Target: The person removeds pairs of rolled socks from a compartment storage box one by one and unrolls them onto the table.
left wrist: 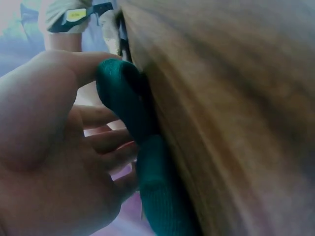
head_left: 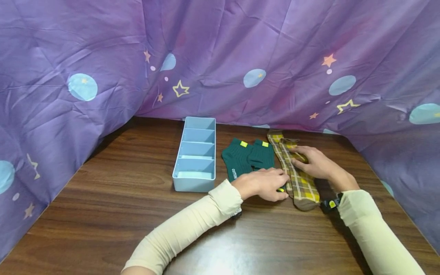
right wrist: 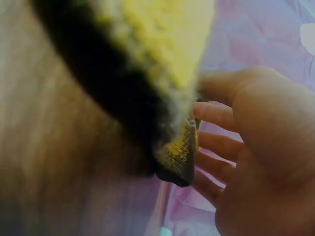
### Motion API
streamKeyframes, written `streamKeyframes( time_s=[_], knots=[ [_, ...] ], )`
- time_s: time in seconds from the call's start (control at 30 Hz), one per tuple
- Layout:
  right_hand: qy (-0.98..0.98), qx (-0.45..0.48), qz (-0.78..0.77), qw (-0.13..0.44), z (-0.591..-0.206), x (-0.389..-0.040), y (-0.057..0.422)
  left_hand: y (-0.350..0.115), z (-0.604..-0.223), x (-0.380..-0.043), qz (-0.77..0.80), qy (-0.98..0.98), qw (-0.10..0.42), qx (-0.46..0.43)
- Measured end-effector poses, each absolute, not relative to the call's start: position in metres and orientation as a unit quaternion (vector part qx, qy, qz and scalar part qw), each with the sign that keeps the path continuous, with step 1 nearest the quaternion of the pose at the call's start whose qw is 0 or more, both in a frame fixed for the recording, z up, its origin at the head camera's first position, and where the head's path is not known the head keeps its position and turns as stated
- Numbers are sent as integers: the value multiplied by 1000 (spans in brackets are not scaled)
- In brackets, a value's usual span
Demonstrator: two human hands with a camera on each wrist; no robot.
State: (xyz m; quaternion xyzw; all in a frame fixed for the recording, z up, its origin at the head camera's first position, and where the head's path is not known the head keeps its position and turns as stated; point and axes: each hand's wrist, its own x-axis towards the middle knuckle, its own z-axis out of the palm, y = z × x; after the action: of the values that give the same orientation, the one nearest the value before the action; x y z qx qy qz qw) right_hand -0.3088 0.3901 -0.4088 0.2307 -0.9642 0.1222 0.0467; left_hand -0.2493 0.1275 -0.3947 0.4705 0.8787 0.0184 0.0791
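Note:
Two dark green ankle socks (head_left: 240, 158) with yellow labels lie side by side on the table. My left hand (head_left: 262, 184) reaches over the toe of the right one and hides it. In the left wrist view its thumb and extended fingers lie against the green sock (left wrist: 120, 93). Beside these, a pair of yellow and brown plaid socks (head_left: 300, 183) lies lengthwise, partly overlapping. My right hand (head_left: 317, 164) rests at their upper part, fingertips on the fabric. The right wrist view has its fingers loosely extended next to the plaid sock (right wrist: 179, 152).
A light blue open box (head_left: 194, 185) with several compartments in a row stands left of the socks. The brown wooden table (head_left: 113, 206) is backed by a purple curtain (head_left: 220, 61) with stars and planets, which also closes off both sides.

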Motion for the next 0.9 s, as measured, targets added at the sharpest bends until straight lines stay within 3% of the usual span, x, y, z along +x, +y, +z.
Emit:
streamKeyframes(
  time_s=[0.27,0.57,0.9],
  knots=[
    [-966,224,109,63,-404,-293,395,128,-400,-251,21,874,77,480],
    [-967,212,138,14,-402,-293,409,128,-397,-248,10,879,67,472],
    [-983,166,73,20,-401,-292,414,131,-398,-246,1,884,83,460]
  ],
)
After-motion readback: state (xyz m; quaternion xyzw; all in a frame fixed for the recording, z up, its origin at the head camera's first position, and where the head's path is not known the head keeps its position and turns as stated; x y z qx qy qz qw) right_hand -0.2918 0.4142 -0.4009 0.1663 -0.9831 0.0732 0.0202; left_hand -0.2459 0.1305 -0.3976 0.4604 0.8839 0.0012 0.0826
